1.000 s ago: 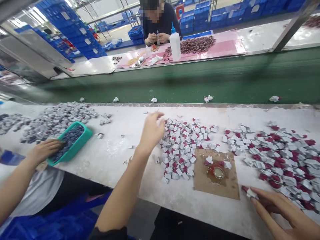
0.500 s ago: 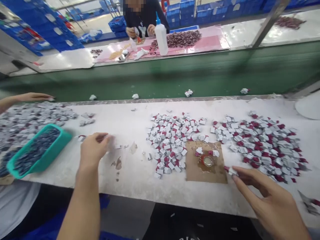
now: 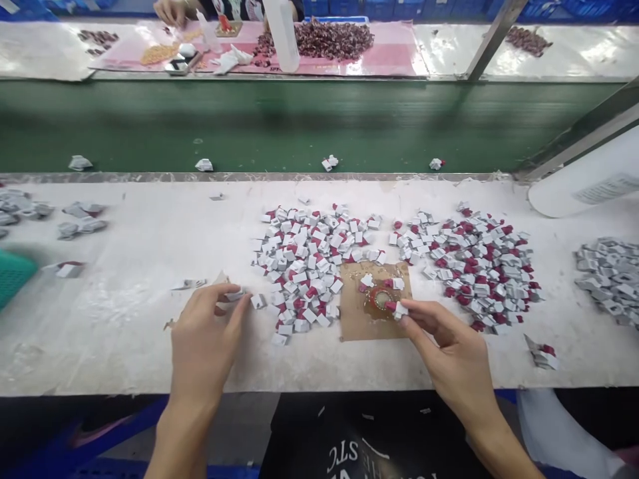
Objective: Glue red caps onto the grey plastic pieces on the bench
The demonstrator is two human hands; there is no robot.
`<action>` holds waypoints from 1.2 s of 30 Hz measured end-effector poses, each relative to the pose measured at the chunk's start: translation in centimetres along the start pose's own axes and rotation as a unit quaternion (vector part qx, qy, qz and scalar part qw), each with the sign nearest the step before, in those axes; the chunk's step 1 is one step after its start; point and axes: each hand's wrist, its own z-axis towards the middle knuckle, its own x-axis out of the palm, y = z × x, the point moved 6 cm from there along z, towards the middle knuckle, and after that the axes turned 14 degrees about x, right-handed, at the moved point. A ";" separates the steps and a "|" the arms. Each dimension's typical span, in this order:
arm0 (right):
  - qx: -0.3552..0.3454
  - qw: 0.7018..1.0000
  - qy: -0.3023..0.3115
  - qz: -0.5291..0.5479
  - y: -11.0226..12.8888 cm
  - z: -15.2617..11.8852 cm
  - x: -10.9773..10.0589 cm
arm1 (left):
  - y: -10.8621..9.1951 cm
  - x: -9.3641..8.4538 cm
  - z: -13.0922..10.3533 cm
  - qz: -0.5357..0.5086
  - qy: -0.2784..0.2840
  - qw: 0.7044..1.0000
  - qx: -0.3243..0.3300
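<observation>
My right hand (image 3: pixel 449 346) pinches a small white piece with a dark red part (image 3: pixel 399 311) between thumb and fingertips. Its red end is at the edge of a round red-rimmed cap (image 3: pixel 382 299) holding a pale substance. Under the cap, a square of brown cardboard (image 3: pixel 357 326) is wet around the middle, and two white-and-red pieces lie on it. My left hand (image 3: pixel 207 332) has thumb and index finger closed around a small grey-white piece (image 3: pixel 236 294) at the tabletop. Just right of the thumb lies a loose white block (image 3: pixel 258 301).
White-and-red pieces form a heap (image 3: pixel 304 259) left of the cardboard and another heap (image 3: pixel 479 266) to its right. Grey pieces (image 3: pixel 609 276) lie far right. Several pieces sit along the green belt (image 3: pixel 299 126). Across it, a person's hand (image 3: pixel 172 11) is near a white bottle (image 3: pixel 282 36).
My view has swung right. My left hand has moved toward the left heap and onto a small grey-white piece. My right hand has carried its white-and-red piece left to the cap.
</observation>
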 end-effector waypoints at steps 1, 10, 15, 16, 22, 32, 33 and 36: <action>-0.005 1.000 -0.002 0.001 0.2 0.0 0.1 | 0.1 0.0 -0.3 -0.005 0.006 1.000 0.001; -0.036 0.999 -0.004 -0.038 0.3 -0.3 0.4 | 2.0 -0.5 -1.3 -0.057 0.035 0.993 -0.093; -0.036 0.999 -0.004 -0.026 0.9 -0.1 0.3 | 2.9 0.2 -0.4 -0.067 0.064 0.992 -0.082; -0.026 0.999 0.000 -0.018 0.9 0.1 0.2 | 2.8 0.1 -0.4 -0.068 0.067 0.992 -0.086; 0.050 0.988 0.030 0.145 1.0 1.2 -0.9 | -4.0 -0.1 -0.8 -0.211 0.023 0.973 -0.090; 0.072 0.951 0.127 0.273 3.2 1.1 0.5 | -18.4 6.9 -0.6 -0.610 0.245 0.753 0.010; 0.070 0.952 0.117 0.273 3.1 1.1 0.3 | -18.5 7.1 -0.7 -0.618 0.246 0.747 0.009; 0.070 0.960 0.097 0.255 2.6 1.1 -0.2 | -18.7 7.3 -0.8 -0.631 0.250 0.734 0.006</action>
